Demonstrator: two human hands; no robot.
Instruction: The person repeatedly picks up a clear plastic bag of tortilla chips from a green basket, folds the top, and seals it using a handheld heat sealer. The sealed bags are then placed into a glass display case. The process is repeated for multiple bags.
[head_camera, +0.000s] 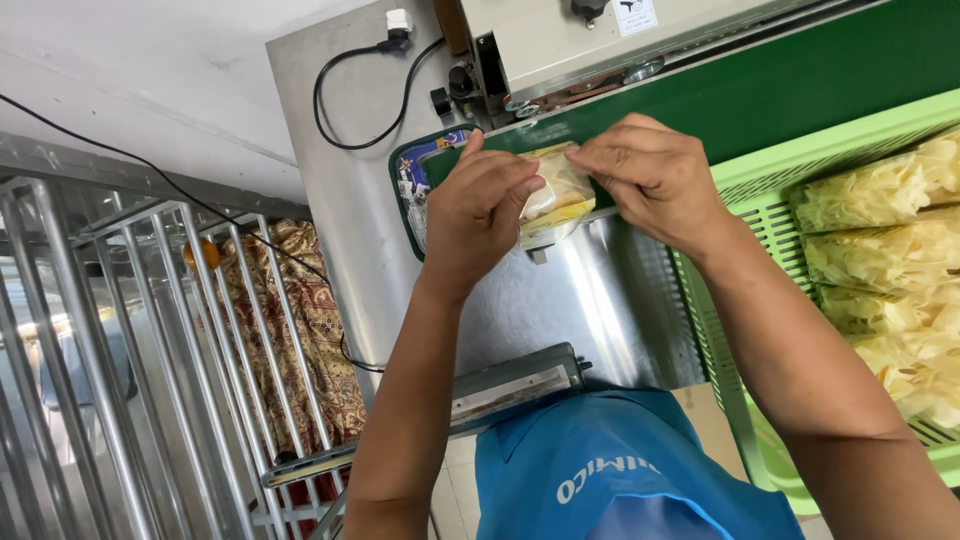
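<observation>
- Left hand (478, 205) and right hand (655, 180) both pinch a small clear packet (555, 195) of yellow chips, keeping its mouth flat at the green conveyor belt (800, 85) of the sealing machine (560, 45).
- Filled bags (890, 270) lie in a green crate (760, 170) just right.

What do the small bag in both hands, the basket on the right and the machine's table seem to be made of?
Small bag: clear glossy plastic film, apparently; contents show through. Basket: light green moulded plastic with slotted walls. Machine's table: brushed sheet metal, probably stainless steel, with streaky reflections.
</observation>
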